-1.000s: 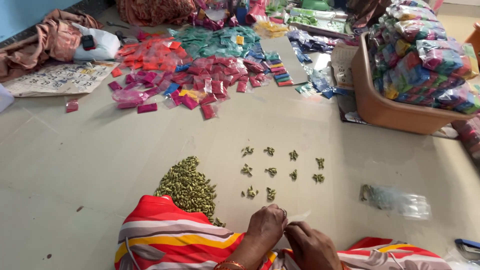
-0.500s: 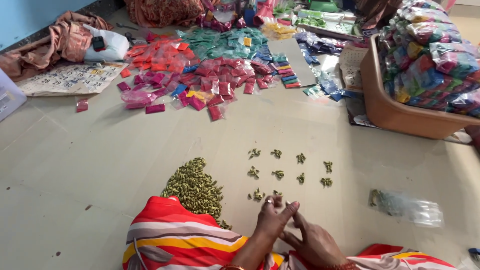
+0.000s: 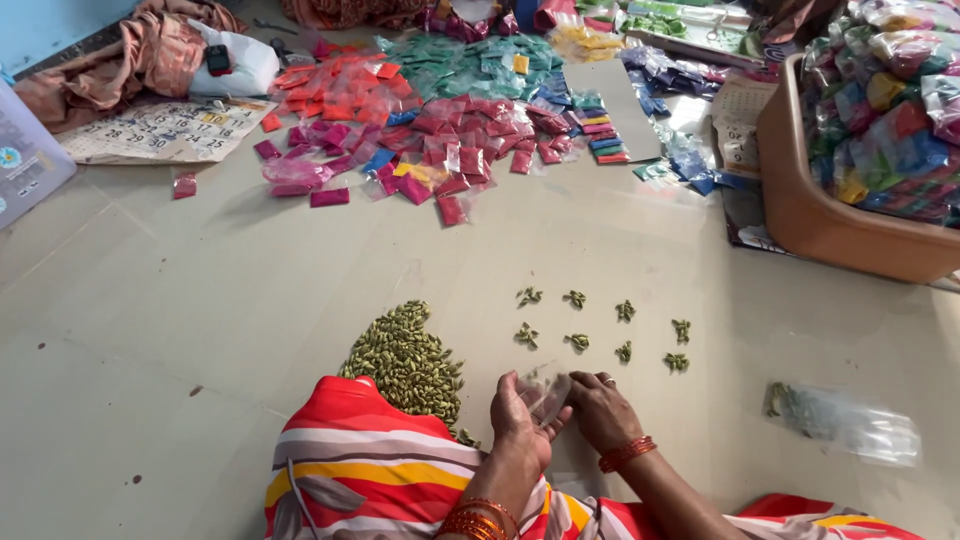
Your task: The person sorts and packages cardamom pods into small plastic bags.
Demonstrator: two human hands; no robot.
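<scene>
1. My left hand and right hand pinch a small clear pouch between them, just above my lap.
2. The cardamom heap lies on the floor beside my left hand.
3. Small pod clusters sit just beyond the pouch.

Hands hide clear pouch contents; brown tub cut off right.

One head-worn camera looks steeply down, close over the floor.
</scene>
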